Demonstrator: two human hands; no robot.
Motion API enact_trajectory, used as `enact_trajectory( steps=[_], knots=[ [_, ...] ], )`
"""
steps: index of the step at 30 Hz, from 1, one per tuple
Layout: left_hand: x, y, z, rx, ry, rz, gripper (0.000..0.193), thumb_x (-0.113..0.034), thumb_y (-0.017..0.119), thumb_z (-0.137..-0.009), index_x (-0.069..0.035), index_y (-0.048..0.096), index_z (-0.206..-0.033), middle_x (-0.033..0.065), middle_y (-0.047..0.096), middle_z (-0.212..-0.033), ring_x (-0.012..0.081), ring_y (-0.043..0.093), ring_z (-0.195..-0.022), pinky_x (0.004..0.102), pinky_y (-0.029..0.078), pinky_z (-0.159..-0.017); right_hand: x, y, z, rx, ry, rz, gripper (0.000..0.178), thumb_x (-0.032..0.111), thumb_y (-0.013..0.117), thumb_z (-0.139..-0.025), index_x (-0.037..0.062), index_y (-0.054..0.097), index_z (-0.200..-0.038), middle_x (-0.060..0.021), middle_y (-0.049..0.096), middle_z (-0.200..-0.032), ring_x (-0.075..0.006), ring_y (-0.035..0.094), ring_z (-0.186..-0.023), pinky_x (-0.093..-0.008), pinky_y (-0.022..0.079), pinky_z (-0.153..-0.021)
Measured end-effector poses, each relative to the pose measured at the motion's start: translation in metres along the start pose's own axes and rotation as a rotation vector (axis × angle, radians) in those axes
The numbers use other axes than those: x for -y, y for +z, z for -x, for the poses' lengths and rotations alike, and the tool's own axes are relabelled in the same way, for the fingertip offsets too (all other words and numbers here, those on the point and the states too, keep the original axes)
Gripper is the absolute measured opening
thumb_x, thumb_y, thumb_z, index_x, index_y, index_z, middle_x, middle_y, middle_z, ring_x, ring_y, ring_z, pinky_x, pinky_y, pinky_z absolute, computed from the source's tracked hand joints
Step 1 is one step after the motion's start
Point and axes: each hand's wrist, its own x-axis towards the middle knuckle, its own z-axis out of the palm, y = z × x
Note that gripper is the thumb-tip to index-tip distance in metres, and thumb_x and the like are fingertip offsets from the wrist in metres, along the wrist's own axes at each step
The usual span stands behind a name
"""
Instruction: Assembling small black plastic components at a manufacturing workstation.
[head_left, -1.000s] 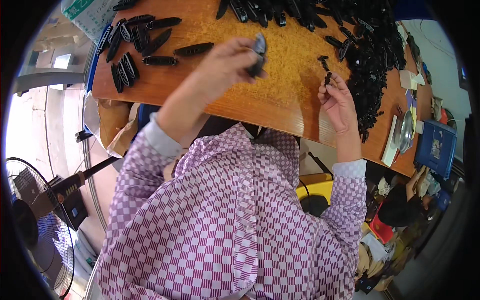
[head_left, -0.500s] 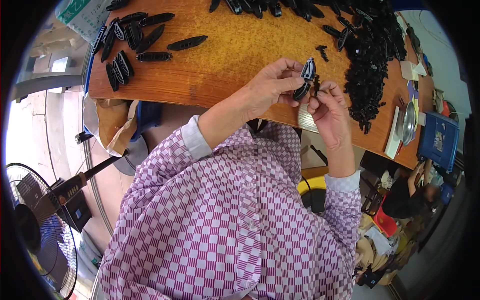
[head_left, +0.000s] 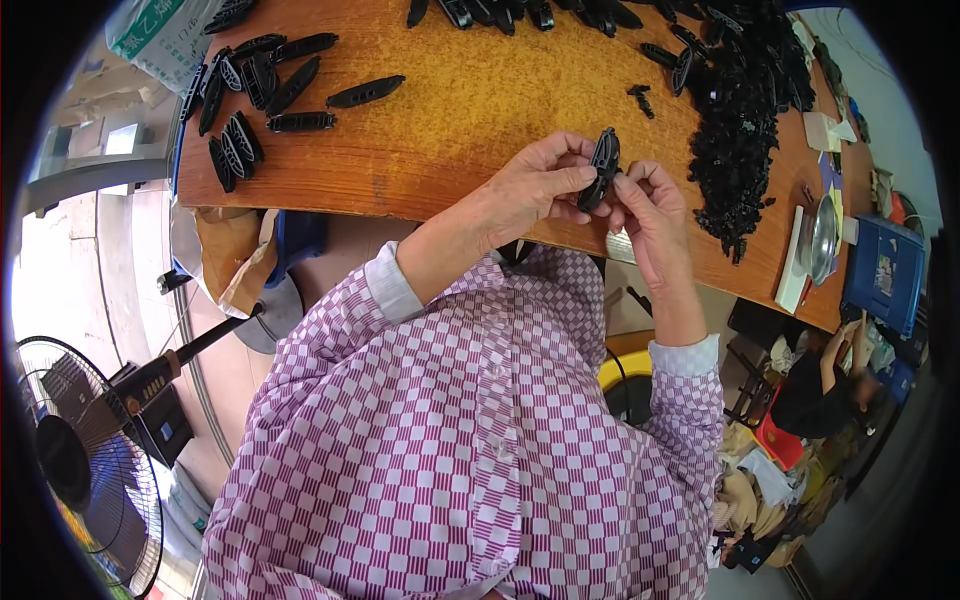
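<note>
Thumb and fingers closed, the left hand point(head_left: 540, 192) gripped a long black part point(head_left: 604, 160), nearly upright above the front edge of the table point(head_left: 450, 130). The right hand point(head_left: 657, 210) had its fingertips drawn together at the part's lower side; what they pinched could not be told. The step seemed to be close two-handed handling, calling next for a steady left hold and precise right fingertips.
</note>
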Motion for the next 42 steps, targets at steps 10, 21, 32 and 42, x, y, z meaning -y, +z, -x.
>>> enact_trajectory(
  steps=[10, 21, 32, 42],
  knots=[
    [0.005, -0.004, -0.001, 0.005, -0.007, 0.100, 0.023, -0.016, 0.051, -0.097, -0.010, 0.049, -0.119, 0.0064, 0.060, -0.110, 0.0193, 0.064, -0.096, 0.0302, 0.056, -0.077, -0.001, -0.012, -0.002, 0.012, -0.103, 0.333, 0.011, 0.013, 0.059, -0.092, 0.0058, 0.057, -0.099, -0.0041, 0.064, -0.088, -0.0103, 0.059, -0.076, -0.0222, 0.047, -0.071],
    [0.013, 0.001, -0.011, -0.085, 0.112, -0.053, 0.028, -0.012, 0.047, -0.098, -0.011, 0.044, -0.126, 0.0061, 0.056, -0.114, 0.0183, 0.062, -0.097, 0.0318, 0.055, -0.081, -0.011, 0.017, 0.000, -0.120, 0.004, -0.374, 0.006, 0.012, 0.065, -0.087, 0.0108, 0.063, -0.093, -0.0004, 0.065, -0.095, -0.0118, 0.056, -0.089, -0.0303, 0.038, -0.088],
    [0.019, 0.007, -0.017, -0.099, 0.213, -0.173, 0.032, -0.008, 0.045, -0.097, -0.009, 0.040, -0.129, 0.0086, 0.054, -0.118, 0.0163, 0.055, -0.105, 0.0330, 0.053, -0.085, -0.021, 0.025, -0.003, -0.218, -0.086, -0.326, 0.003, 0.013, 0.064, -0.088, 0.0105, 0.063, -0.089, 0.0019, 0.062, -0.088, -0.0087, 0.050, -0.080, -0.0268, 0.038, -0.079],
    [0.012, 0.008, -0.019, -0.092, 0.339, -0.548, 0.060, 0.003, 0.057, -0.089, -0.005, 0.023, -0.137, 0.0124, 0.053, -0.114, 0.0201, 0.055, -0.108, 0.0336, 0.048, -0.089, 0.000, 0.028, -0.015, -0.057, -0.084, 0.001, 0.041, 0.009, 0.062, -0.089, 0.0003, 0.048, -0.127, -0.0044, 0.058, -0.112, -0.0124, 0.054, -0.105, -0.0268, 0.041, -0.094]
  ],
)
